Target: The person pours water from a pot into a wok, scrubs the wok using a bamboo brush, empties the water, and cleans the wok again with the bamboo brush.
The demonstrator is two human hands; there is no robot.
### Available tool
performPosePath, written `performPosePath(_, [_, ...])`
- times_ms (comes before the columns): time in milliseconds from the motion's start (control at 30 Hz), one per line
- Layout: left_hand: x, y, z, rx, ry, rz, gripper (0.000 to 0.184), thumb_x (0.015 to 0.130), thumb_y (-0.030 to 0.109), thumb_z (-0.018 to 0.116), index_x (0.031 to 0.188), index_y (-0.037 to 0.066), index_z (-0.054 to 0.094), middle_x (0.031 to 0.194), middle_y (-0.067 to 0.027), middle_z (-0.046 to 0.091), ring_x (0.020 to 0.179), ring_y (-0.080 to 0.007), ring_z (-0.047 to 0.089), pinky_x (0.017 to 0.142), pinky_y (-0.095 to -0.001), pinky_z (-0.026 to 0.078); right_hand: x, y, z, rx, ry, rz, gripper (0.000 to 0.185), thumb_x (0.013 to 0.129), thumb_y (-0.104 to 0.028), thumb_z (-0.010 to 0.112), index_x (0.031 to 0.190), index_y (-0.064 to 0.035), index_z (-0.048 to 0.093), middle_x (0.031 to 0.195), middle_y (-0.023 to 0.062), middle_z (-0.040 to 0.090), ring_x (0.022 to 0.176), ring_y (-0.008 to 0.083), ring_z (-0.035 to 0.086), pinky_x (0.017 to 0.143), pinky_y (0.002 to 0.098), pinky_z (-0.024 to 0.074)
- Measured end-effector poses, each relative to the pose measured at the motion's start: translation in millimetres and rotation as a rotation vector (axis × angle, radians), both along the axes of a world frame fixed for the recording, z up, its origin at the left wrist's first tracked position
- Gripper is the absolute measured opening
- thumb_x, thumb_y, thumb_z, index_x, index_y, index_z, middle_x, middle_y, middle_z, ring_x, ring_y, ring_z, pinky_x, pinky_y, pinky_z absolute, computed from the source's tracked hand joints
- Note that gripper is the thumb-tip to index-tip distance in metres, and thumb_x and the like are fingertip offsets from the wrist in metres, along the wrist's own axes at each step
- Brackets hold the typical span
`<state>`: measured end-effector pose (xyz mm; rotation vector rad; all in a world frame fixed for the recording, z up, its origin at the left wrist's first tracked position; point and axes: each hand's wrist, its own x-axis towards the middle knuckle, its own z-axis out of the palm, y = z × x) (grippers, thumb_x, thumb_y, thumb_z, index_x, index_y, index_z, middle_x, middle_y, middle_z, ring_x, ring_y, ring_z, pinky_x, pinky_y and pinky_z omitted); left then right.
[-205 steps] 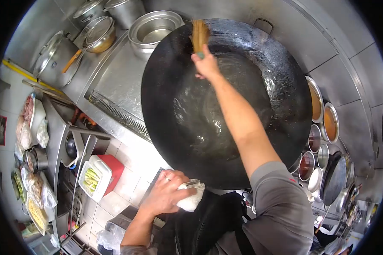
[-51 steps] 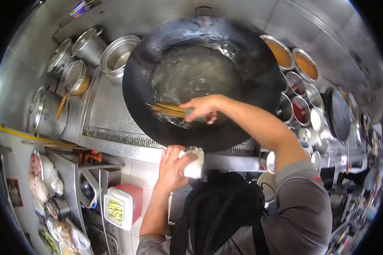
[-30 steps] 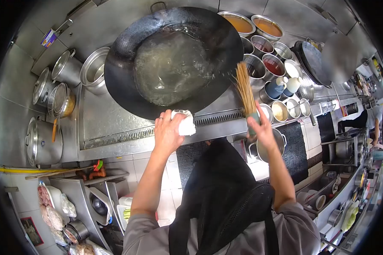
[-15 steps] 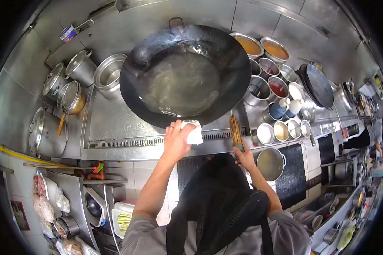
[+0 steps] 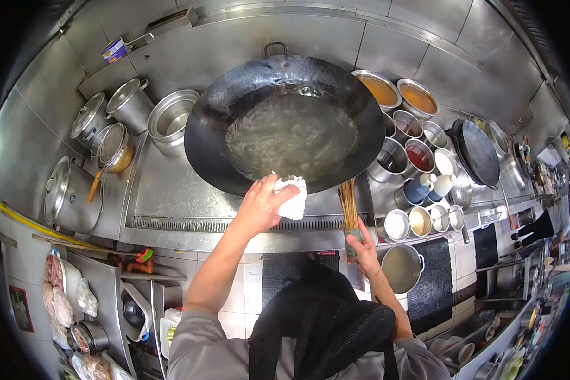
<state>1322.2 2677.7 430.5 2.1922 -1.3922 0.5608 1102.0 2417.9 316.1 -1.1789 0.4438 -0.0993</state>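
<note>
A large black wok (image 5: 204, 149) sits on the steel stove, with cloudy water (image 5: 291, 136) swirling in its bowl. My left hand (image 5: 259, 206) is closed on a folded white cloth (image 5: 292, 201) at the wok's near rim; whatever lies under the cloth is hidden. To the right, my right hand (image 5: 365, 250) grips the green-wrapped handle of a bamboo wok brush (image 5: 348, 209). Its bristles point up, just beside the wok's lower right edge.
Seasoning containers (image 5: 396, 225) and sauce pots (image 5: 418, 155) crowd the right side. Lidded pots (image 5: 130, 101) and a strainer (image 5: 114, 152) stand at the left. Below the counter is a pot of liquid (image 5: 401, 269). Another person (image 5: 541, 228) is at the far right.
The view has shifted, so the wok appears lower. The water now shows more ripples. Both hands keep their hold on the cloth and the brush.
</note>
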Motion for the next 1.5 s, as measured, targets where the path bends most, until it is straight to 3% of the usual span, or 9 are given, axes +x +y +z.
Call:
performPosePath(267, [15,-1,31,0.046,0.023,0.007,0.076,0.058,-0.002,0.078,0.127,0.027,0.068,0.121,-0.0197,0.055,0.1,-0.0398,0.066,0.086,-0.0468,0.057,6,-7,12,0.011,-0.017,0.004,0.079,0.1,-0.015,0.069,0.165,-0.0173,0.025,0.104,0.005,0.065,0.06,0.0137,0.061,0.045,0.0277,0.0483])
performPosePath(400, [29,2,46,0.047,0.066,0.078,0.069,0.059,-0.002,0.08,0.123,0.02,0.07,0.122,0.0017,0.071,0.115,-0.041,0.062,0.098,-0.0481,0.055,16,-11,28,-0.007,-0.065,0.005,0.078,0.1,-0.012,0.068,0.165,-0.0166,0.026,0.108,0.005,0.066,0.064,0.012,0.061,0.046,0.0274,0.05])
performPosePath(500, [37,3,64,-0.008,0.007,0.038,0.074,0.058,-0.005,0.076,0.126,0.024,0.069,0.123,-0.0177,0.061,0.099,-0.039,0.066,0.083,-0.0461,0.058,28,-14,37,-0.032,-0.12,0.014,0.077,0.1,-0.012,0.067,0.165,-0.0155,0.025,0.103,0.0046,0.065,0.062,0.0121,0.06,0.046,0.0278,0.0502])
performPosePath(567, [38,1,79,-0.002,-0.042,0.023,0.075,0.056,-0.006,0.077,0.126,0.022,0.069,0.122,-0.0157,0.063,0.1,-0.0382,0.066,0.083,-0.0458,0.058,37,-15,39,-0.059,-0.153,0.004,0.079,0.1,-0.015,0.067,0.165,-0.014,0.022,0.092,0.0036,0.062,0.055,0.0137,0.058,0.045,0.0287,0.0487])
performPosePath(833, [56,0,97,-0.094,-0.04,-0.013,0.079,0.052,-0.003,0.082,0.126,0.02,0.067,0.122,-0.0243,0.059,0.103,-0.0412,0.066,0.086,-0.0454,0.058,59,-22,53,-0.076,-0.228,0.016,0.078,0.101,-0.013,0.065,0.165,-0.0157,0.021,0.097,0.0062,0.063,0.054,0.016,0.06,0.043,0.028,0.0475])
performPosePath(967, [68,0,116,-0.163,-0.064,-0.007,0.074,0.055,-0.001,0.083,0.124,0.019,0.067,0.118,-0.0208,0.06,0.098,-0.0422,0.067,0.082,-0.0464,0.059,74,-24,65,-0.079,-0.263,0.015,0.079,0.101,-0.012,0.066,0.166,-0.0174,0.021,0.101,0.0058,0.065,0.057,0.0148,0.06,0.043,0.0277,0.0464])
performPosePath(1000, [68,1,122,-0.163,0.004,0.03,0.062,0.062,-0.002,0.078,0.122,0.013,0.068,0.114,-0.0107,0.072,0.109,-0.0405,0.063,0.094,-0.0481,0.056,79,-24,66,-0.08,-0.28,0.016,0.079,0.101,-0.012,0.066,0.166,-0.0176,0.02,0.1,0.0053,0.064,0.056,0.0147,0.06,0.043,0.0277,0.0462])
performPosePath(1233, [102,8,167,-0.261,-0.078,0.053,0.054,0.069,0.003,0.081,0.121,0.012,0.068,0.114,-0.0092,0.072,0.106,-0.0356,0.066,0.087,-0.0437,0.058,116,-18,95,-0.147,-0.332,0.015,0.079,0.1,-0.014,0.068,0.165,-0.0189,0.023,0.091,0.0032,0.061,0.055,0.0134,0.057,0.043,0.0266,0.0464])
performPosePath(1500, [141,1,208,-0.302,-0.092,0.061,0.051,0.072,0.004,0.079,0.121,0.015,0.069,0.111,-0.0154,0.068,0.105,-0.0402,0.068,0.09,-0.0444,0.057,127,-22,92,-0.179,-0.333,-0.032,0.076,0.101,-0.015,0.065,0.165,-0.0206,0.023,0.081,0.0065,0.06,0.05,0.0156,0.058,0.038,0.0263,0.0425])
